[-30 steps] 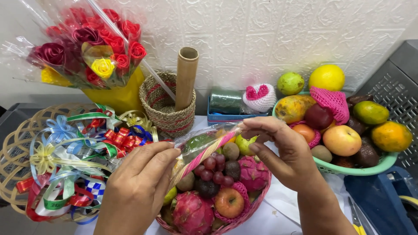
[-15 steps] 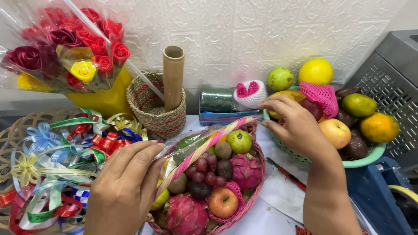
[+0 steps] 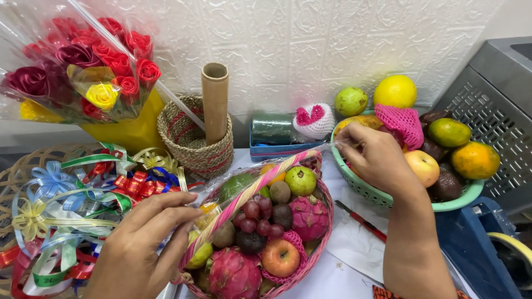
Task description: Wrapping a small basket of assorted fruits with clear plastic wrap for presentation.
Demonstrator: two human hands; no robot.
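Observation:
A pink woven fruit basket [image 3: 324, 235] sits in front of me, packed with dragon fruit, grapes, an apple, a guava and kiwis. Its striped handle [image 3: 252, 188] arches across the top. A sheet of clear plastic wrap [image 3: 244, 174] is stretched over the basket. My left hand [image 3: 141, 243] pinches the wrap at the basket's left rim. My right hand [image 3: 377, 158] holds the wrap's far end up to the right, in front of the green fruit bowl [image 3: 368, 191].
The green bowl holds oranges, avocados, an apple and a pink foam net. Coloured ribbon bows [image 3: 66, 205] lie on a wicker tray at left. Behind stand a rose bouquet [image 3: 83, 72], a woven pot with a cardboard tube [image 3: 215, 102], and a blue tray [image 3: 274, 149]. A red pen [image 3: 363, 221] lies on paper.
My right hand has moved right and away from the basket toward the green bowl, pulling the clear wrap taut. My left hand stays at the left rim.

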